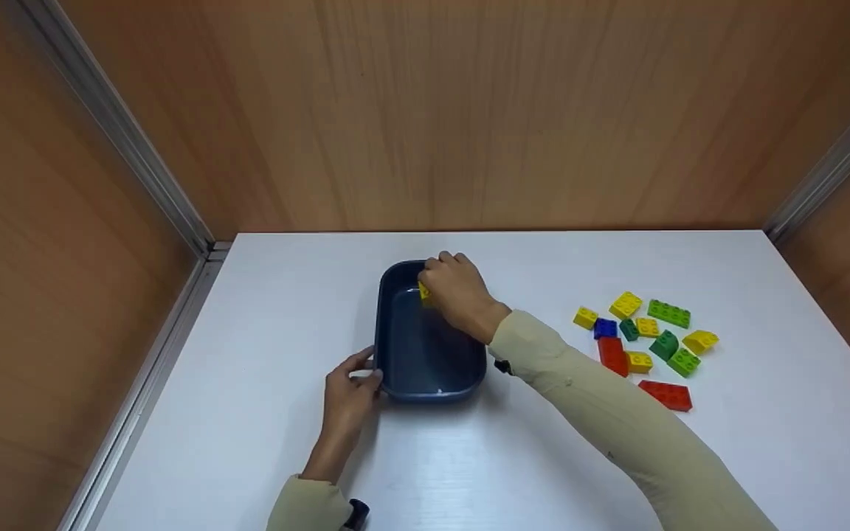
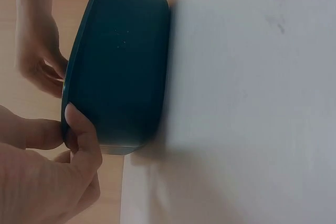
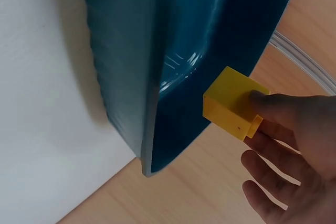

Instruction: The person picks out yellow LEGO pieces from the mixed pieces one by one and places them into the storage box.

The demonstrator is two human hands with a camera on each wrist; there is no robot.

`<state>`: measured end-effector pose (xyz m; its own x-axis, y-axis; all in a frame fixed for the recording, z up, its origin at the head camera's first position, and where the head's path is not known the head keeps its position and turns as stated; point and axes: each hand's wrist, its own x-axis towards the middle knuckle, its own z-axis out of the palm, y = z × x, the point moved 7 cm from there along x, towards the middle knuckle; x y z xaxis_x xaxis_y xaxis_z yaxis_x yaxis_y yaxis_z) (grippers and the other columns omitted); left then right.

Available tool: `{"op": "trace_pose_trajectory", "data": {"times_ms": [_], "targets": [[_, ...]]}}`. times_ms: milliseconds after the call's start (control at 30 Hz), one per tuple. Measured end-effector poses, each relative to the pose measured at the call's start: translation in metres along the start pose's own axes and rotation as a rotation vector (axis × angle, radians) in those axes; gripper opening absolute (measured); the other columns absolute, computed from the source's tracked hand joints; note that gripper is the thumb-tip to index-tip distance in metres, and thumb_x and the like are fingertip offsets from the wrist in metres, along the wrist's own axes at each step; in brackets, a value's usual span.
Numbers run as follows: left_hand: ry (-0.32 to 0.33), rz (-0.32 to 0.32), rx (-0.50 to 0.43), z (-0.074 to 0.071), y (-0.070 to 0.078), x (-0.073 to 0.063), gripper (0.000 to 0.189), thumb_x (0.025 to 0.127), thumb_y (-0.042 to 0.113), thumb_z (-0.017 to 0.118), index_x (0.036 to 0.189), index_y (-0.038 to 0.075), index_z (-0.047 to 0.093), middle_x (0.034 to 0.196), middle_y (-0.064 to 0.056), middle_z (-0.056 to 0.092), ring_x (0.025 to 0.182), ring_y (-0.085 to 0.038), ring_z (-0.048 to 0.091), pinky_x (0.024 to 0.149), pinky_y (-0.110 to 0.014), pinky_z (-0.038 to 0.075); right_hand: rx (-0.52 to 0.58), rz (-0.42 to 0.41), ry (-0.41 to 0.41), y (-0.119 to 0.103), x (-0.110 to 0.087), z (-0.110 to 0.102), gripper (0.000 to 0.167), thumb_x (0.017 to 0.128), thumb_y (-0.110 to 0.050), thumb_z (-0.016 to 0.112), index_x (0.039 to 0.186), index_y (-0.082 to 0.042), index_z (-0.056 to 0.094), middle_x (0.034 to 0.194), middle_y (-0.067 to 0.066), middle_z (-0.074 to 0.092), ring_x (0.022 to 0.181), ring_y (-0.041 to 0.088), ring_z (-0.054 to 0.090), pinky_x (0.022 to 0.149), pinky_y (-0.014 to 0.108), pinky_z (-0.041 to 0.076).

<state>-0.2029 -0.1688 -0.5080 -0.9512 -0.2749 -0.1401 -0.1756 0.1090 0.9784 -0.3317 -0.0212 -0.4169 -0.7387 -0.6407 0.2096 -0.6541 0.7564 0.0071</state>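
Note:
A dark blue rectangular tub [image 1: 432, 361] stands on the white table. My left hand [image 1: 351, 394] pinches the rim at its near left side; in the left wrist view, thumb and fingers of that hand [image 2: 58, 166] lie on either side of the edge. Over the far end of the tub, my right hand [image 1: 458, 295] holds a yellow toy brick [image 3: 236, 100] between thumb and fingers. From the head, most of this brick [image 1: 424, 293] is hidden by the hand. The part of the tub's floor that shows holds nothing.
Right of the tub lie loose toy bricks: a long red brick [image 1: 612, 356], another red brick [image 1: 666, 395], a blue brick [image 1: 605, 328], a light green brick [image 1: 669, 313] and several yellow and green ones. Wooden panels [image 1: 469, 118] wall the table's back and sides.

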Motion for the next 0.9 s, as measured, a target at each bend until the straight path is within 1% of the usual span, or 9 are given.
{"op": "trace_pose_trajectory", "data": {"times_ms": [167, 333, 500, 600, 733, 833, 900], "targets": [[0.014, -0.008, 0.003, 0.000, 0.000, -0.001, 0.043, 0.100, -0.008, 0.059, 0.143, -0.009, 0.059, 0.122, -0.023, 0.058, 0.085, -0.017, 0.064, 0.070, -0.030, 0.060, -0.002, 0.003, -0.032, -0.002, 0.011, 0.004, 0.031, 0.089, -0.006, 0.085, 0.119, -0.003, 0.078, 0.113, 0.014, 0.075, 0.108, 0.032, 0.069, 0.101, 0.048, 0.057], [0.017, -0.002, 0.014, 0.000, 0.001, 0.000, 0.042, 0.100, -0.007, 0.060, 0.142, -0.009, 0.060, 0.121, -0.022, 0.059, 0.084, -0.017, 0.064, 0.069, -0.028, 0.059, 0.009, 0.025, -0.059, -0.003, 0.019, 0.008, 0.031, 0.090, -0.006, 0.084, 0.120, -0.004, 0.078, 0.113, 0.015, 0.076, 0.109, 0.032, 0.069, 0.102, 0.048, 0.057], [0.018, 0.005, 0.006, -0.001, 0.002, 0.000, 0.042, 0.100, -0.007, 0.060, 0.142, -0.010, 0.060, 0.121, -0.022, 0.059, 0.083, -0.016, 0.064, 0.068, -0.027, 0.059, 0.015, 0.038, -0.108, -0.004, 0.026, 0.012, 0.034, 0.089, -0.005, 0.084, 0.123, -0.004, 0.077, 0.116, 0.014, 0.075, 0.112, 0.031, 0.068, 0.106, 0.048, 0.055], [0.021, 0.013, 0.008, -0.001, 0.003, -0.001, 0.042, 0.100, -0.007, 0.060, 0.142, -0.010, 0.060, 0.121, -0.022, 0.060, 0.083, -0.016, 0.064, 0.067, -0.026, 0.058, 0.010, 0.042, -0.132, -0.004, 0.031, 0.015, 0.033, 0.090, -0.004, 0.084, 0.122, -0.004, 0.077, 0.115, 0.013, 0.075, 0.112, 0.030, 0.068, 0.106, 0.047, 0.055], [0.018, 0.016, 0.011, -0.001, 0.003, -0.001, 0.043, 0.100, -0.006, 0.061, 0.142, -0.010, 0.059, 0.121, -0.022, 0.060, 0.082, -0.015, 0.063, 0.065, -0.025, 0.056, 0.017, 0.049, -0.142, -0.006, 0.035, 0.019, 0.026, 0.092, -0.003, 0.081, 0.118, -0.003, 0.078, 0.112, 0.013, 0.076, 0.108, 0.029, 0.069, 0.103, 0.046, 0.056], [0.011, 0.010, 0.010, 0.000, 0.001, -0.002, 0.043, 0.100, -0.006, 0.060, 0.143, -0.010, 0.059, 0.121, -0.022, 0.059, 0.082, -0.015, 0.062, 0.065, -0.024, 0.056, 0.015, 0.050, -0.150, -0.008, 0.037, 0.022, 0.022, 0.092, -0.002, 0.080, 0.114, -0.003, 0.078, 0.110, 0.013, 0.076, 0.106, 0.029, 0.069, 0.100, 0.046, 0.058], [0.004, 0.002, 0.004, 0.001, 0.000, -0.001, 0.043, 0.100, -0.006, 0.060, 0.143, -0.010, 0.058, 0.121, -0.021, 0.058, 0.083, -0.017, 0.063, 0.066, -0.025, 0.057, 0.010, 0.047, -0.156, -0.010, 0.039, 0.024, 0.020, 0.093, -0.004, 0.080, 0.112, -0.003, 0.078, 0.109, 0.013, 0.076, 0.106, 0.029, 0.069, 0.099, 0.046, 0.058]]}}
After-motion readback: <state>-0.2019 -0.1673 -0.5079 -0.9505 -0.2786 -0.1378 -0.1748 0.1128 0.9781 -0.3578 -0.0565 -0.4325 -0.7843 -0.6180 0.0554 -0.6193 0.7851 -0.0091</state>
